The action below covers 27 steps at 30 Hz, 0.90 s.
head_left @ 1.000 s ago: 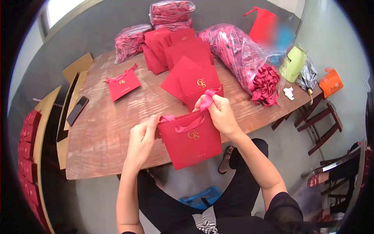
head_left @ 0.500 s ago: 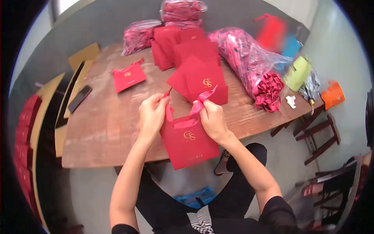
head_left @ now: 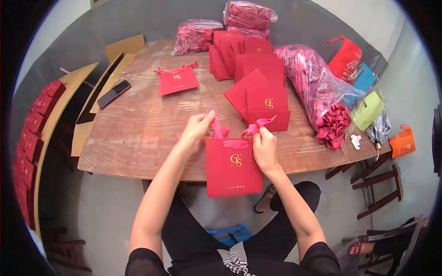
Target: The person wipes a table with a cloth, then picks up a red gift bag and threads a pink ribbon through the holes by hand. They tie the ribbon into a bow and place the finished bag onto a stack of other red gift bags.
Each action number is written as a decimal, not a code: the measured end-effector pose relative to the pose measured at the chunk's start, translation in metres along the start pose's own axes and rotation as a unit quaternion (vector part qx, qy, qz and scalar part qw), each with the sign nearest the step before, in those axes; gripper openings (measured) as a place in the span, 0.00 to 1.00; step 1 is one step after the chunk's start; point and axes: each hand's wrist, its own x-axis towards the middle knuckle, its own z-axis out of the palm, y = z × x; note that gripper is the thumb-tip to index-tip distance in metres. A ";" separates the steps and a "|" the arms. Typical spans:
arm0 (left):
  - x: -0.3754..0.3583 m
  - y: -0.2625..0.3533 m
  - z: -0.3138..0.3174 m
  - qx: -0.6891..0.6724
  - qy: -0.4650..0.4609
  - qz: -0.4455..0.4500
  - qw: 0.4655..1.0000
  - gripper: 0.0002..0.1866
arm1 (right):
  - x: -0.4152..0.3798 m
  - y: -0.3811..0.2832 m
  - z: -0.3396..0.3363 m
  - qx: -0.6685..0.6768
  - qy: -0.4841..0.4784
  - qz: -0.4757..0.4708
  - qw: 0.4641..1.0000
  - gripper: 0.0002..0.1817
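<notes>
A red paper bag (head_left: 235,172) with a gold logo hangs upright at the table's front edge, a pink ribbon (head_left: 235,143) across its top. My left hand (head_left: 198,128) pinches the ribbon's left end above the bag's left corner. At the right corner, my right hand (head_left: 264,145) is closed on the ribbon's other end. Beyond my right hand lie stacked red bags (head_left: 268,94). A finished-looking red bag with ribbon handles (head_left: 178,81) lies flat farther back on the left.
Wooden table (head_left: 133,147). Plastic-wrapped ribbon bundles (head_left: 198,37) at the back, a long bag of ribbons (head_left: 306,69) on the right. Phone (head_left: 114,94) and a box of red bags (head_left: 34,124) on the left. Green pouch (head_left: 369,110), orange bag (head_left: 403,141), stool (head_left: 380,186) at right.
The view has shifted, so the table things appear farther right. The held bag now hangs straighter, and my left hand has drawn its ribbon end up and away from the bag.
</notes>
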 end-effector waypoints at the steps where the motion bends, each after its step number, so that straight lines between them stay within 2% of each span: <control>1: -0.016 0.010 0.003 0.059 0.033 -0.038 0.997 0.24 | 0.000 -0.001 -0.002 0.000 -0.007 0.008 1.000 0.08; 2: -0.028 0.019 0.004 0.060 0.031 -0.041 0.997 0.24 | -0.001 -0.001 -0.003 0.000 -0.015 0.016 1.000 0.08; 4: -0.042 0.027 -0.002 0.072 -0.051 -0.156 0.984 0.27 | 0.000 0.000 -0.004 -0.005 -0.016 0.013 1.000 0.08; 5: -0.044 0.022 -0.001 0.072 -0.050 -0.158 0.983 0.27 | 0.001 -0.001 -0.004 -0.009 -0.018 0.007 1.000 0.08; 7: -0.048 0.010 0.004 0.076 -0.081 -0.098 0.989 0.25 | -0.002 -0.010 -0.004 -0.024 -0.024 0.005 0.999 0.07; 8: -0.053 0.006 0.009 0.047 -0.077 -0.067 0.994 0.18 | -0.002 -0.014 -0.002 -0.039 -0.031 0.000 0.999 0.06; 10: -0.056 -0.006 0.019 -0.057 0.010 0.053 0.997 0.11 | -0.002 -0.018 0.006 -0.023 -0.004 -0.031 0.999 0.05; 11: -0.055 -0.005 0.019 -0.027 0.022 0.097 0.995 0.09 | -0.003 -0.020 0.008 -0.010 0.024 -0.060 0.998 0.05; 13: -0.056 -0.002 0.014 0.030 0.060 0.140 0.988 0.09 | 0.000 -0.028 0.011 -0.023 0.019 -0.058 0.998 0.04; 15: -0.060 0.010 0.007 0.011 0.071 0.166 0.983 0.08 | 0.008 -0.037 0.019 -0.010 0.022 -0.079 0.997 0.04; 17: -0.055 0.022 -0.007 0.008 0.086 0.203 0.975 0.08 | 0.024 -0.048 0.027 -0.002 -0.002 -0.088 0.996 0.08; 18: -0.051 0.034 -0.017 0.018 0.100 0.208 0.973 0.08 | 0.037 -0.057 0.033 0.053 -0.006 -0.098 0.994 0.05; 20: -0.039 0.065 -0.033 0.065 0.126 0.245 0.959 0.08 | 0.076 -0.072 0.046 0.139 -0.032 -0.113 0.983 0.08; 23: 0.026 0.115 -0.074 0.125 0.144 0.301 0.934 0.10 | 0.143 -0.077 0.067 0.123 -0.034 -0.117 0.985 0.13; 24: 0.053 0.132 -0.088 0.180 0.156 0.311 0.920 0.14 | 0.159 -0.081 0.070 0.056 -0.048 -0.106 0.992 0.17; 25: 0.072 0.149 -0.101 0.224 0.155 0.244 0.931 0.18 | 0.167 -0.083 0.071 -0.011 -0.063 -0.094 0.993 0.21; 26: 0.086 0.158 -0.111 0.265 0.154 0.175 0.936 0.22 | 0.166 -0.081 0.070 -0.014 -0.061 -0.096 0.993 0.21; 27: 0.094 0.158 -0.119 0.275 0.214 0.110 0.931 0.27 | 0.159 -0.077 0.067 0.033 -0.067 -0.116 0.990 0.21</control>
